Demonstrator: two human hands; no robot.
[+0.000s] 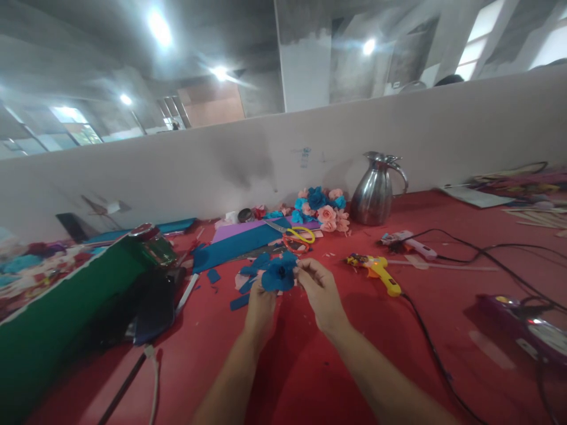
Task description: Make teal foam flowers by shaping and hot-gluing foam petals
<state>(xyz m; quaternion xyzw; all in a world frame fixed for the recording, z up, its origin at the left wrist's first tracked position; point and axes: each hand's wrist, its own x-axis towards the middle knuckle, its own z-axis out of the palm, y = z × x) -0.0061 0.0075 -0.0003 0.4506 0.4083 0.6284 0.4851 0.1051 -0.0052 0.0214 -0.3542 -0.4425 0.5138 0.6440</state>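
A blue paper flower (279, 274) with a dark centre is held up between my two hands over the red table. My left hand (260, 304) is closed beneath it, and the flower hides those fingertips. At the flower's right edge, my right hand (319, 290) pinches a petal between thumb and fingers. Cut blue paper pieces (240, 301) lie just behind and left of my left hand. Beyond them are scissors with yellow handles (303, 234), a second pair with orange handles (296, 245), and a long strip of blue paper (239, 247).
A yellow glue gun (380, 276) and a pink one (411, 245) lie on the right, their black cords trailing across the table. A steel jug (374, 192) stands behind, beside finished pink and blue paper flowers (325, 209). A green panel (57, 330) and a glass jar (153, 245) are on the left.
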